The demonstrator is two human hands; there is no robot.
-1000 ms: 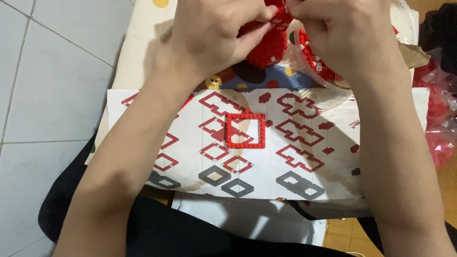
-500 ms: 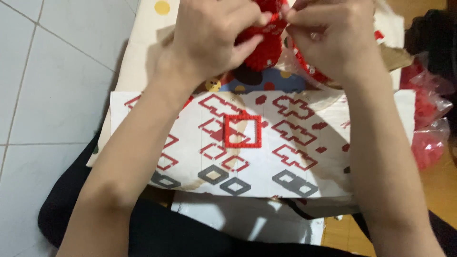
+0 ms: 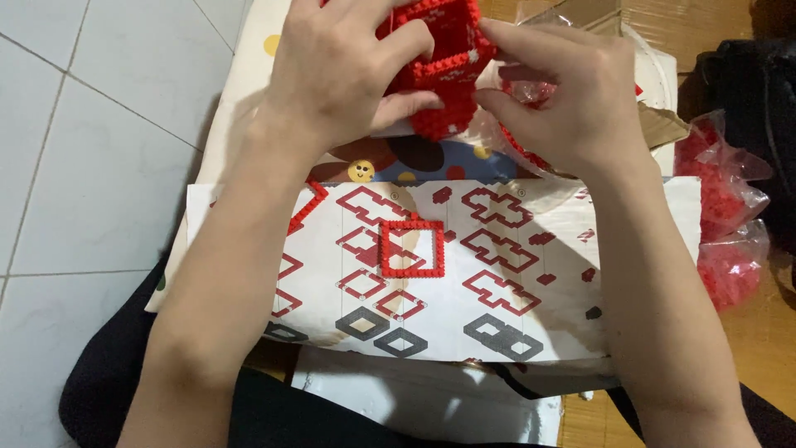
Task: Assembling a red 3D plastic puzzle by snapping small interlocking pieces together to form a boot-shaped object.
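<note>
Both hands hold a red brick-built frame piece above the far edge of an open instruction sheet. My left hand grips its left side with thumb underneath. My right hand pinches its right side with fingertips. A separate square red brick frame lies flat on the sheet, near the middle, untouched. The sheet shows red and grey diagrams of similar frames.
Clear bags of small red bricks lie at the right on a wooden floor. A dark bag sits at the far right. Pale floor tiles are on the left. A colourful printed box lies under the sheet.
Both hands shifted slightly toward me and lower in view, still working the red piece. The square frame on the sheet stayed put.
</note>
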